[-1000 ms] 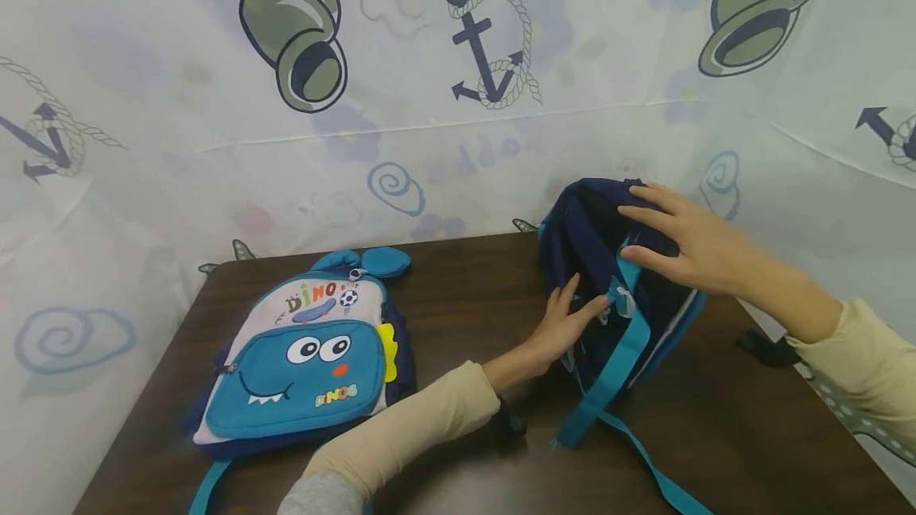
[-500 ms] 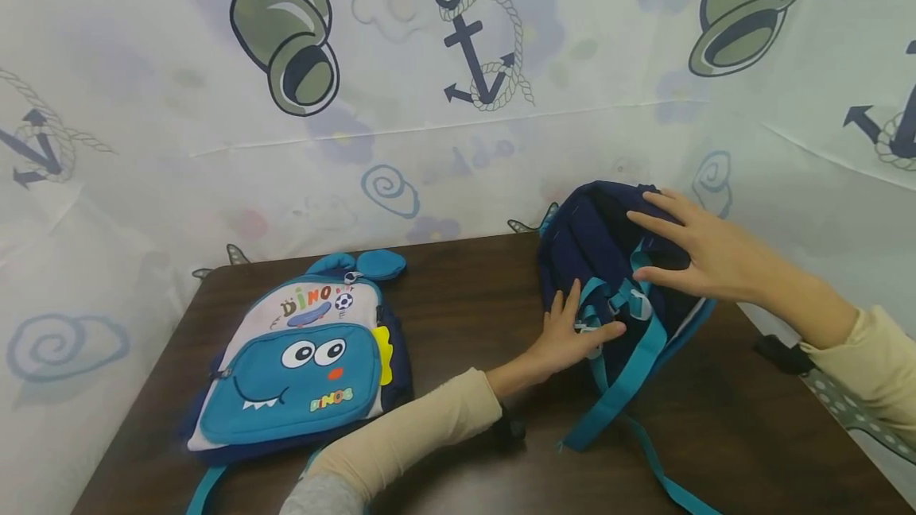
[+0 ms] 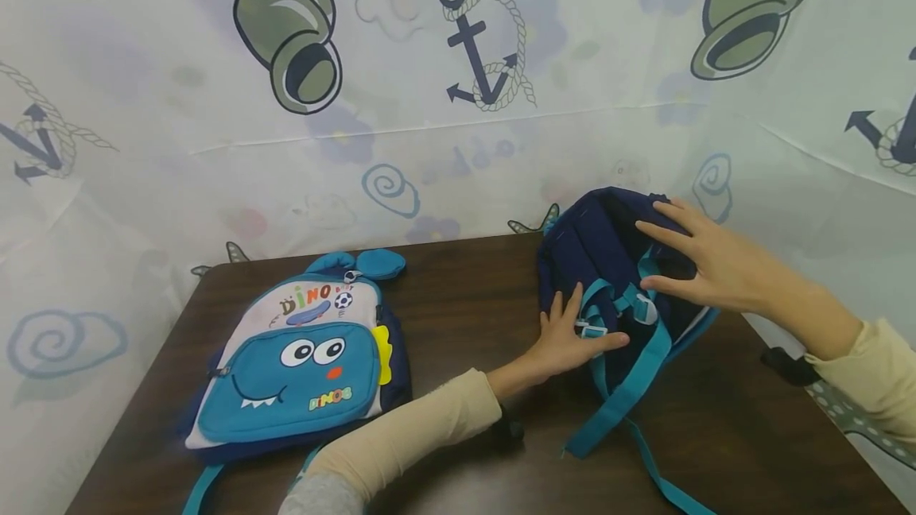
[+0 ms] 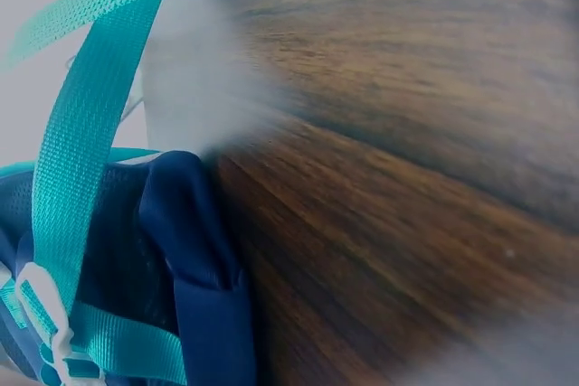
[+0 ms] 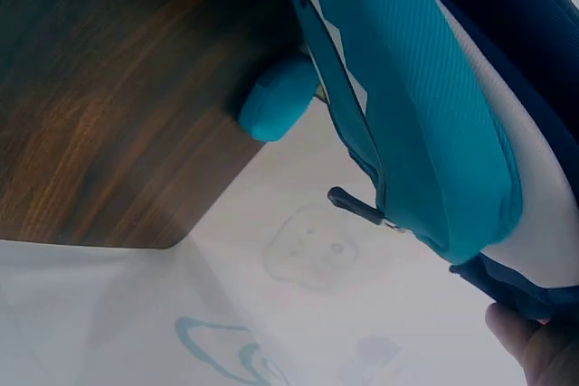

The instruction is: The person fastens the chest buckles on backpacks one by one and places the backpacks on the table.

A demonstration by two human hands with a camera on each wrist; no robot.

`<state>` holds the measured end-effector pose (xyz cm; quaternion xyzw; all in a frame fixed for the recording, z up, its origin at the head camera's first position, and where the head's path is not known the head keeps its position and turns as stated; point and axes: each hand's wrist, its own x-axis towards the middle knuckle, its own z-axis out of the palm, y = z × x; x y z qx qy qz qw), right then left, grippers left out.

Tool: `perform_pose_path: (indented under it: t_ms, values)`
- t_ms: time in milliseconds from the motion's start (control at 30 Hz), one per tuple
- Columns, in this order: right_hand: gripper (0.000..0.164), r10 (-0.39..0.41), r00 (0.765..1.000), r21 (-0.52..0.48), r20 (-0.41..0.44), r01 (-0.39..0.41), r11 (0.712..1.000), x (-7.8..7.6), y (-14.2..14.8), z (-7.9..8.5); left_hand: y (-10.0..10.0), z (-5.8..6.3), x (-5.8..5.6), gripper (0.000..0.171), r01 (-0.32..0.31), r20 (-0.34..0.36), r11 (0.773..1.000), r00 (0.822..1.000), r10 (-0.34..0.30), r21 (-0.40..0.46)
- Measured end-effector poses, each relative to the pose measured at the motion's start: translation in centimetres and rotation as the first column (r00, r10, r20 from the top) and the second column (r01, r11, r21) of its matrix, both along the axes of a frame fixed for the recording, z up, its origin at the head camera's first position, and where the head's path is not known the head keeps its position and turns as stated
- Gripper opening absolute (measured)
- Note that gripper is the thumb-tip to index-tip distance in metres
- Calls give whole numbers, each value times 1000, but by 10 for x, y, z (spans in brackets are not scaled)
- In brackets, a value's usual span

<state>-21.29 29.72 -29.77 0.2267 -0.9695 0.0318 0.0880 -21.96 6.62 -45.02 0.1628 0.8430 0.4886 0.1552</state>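
A navy child's backpack (image 3: 590, 249) stands tilted at the table's right, its back panel and teal straps (image 3: 630, 384) facing me. My left hand (image 3: 561, 344) has spread fingers at its lower left, beside a white buckle (image 3: 592, 330); contact there is unclear. At the upper right side, my right hand (image 3: 730, 265) rests its spread fingers on the backpack's edge. The right wrist view shows the backpack's teal front pocket (image 5: 434, 124) with a dark zipper pull (image 5: 355, 206), and fingertips (image 5: 520, 332) at a corner. Straps and a white buckle (image 4: 50, 314) appear in the left wrist view.
Another backpack (image 3: 293, 388), blue and white with a cartoon dinosaur face, lies face up on the left of the dark wooden table (image 3: 465, 292). A printed cloth (image 3: 401, 62) hangs behind the table. One teal strap trails toward the front edge.
The navy backpack has turned and leaned to the right, so more of its back panel and buckled straps show. Both hands have shifted slightly right and down with it.
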Motion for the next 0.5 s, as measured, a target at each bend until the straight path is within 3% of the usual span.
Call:
perform_pose_path:
  t_ms: [267, 500]
  values:
    - [86, -18, 999, 23, 27, 17, 1000, 2, 2, -9, -11, 3, 0, 102, -19, -39, 997, 999, 17, -70]
    - [88, 17, 1000, -7, 12, -16, 1000, 2, 0, -20, -18, -2, 0, 104, -37, -86, 986, 996, 23, -163]
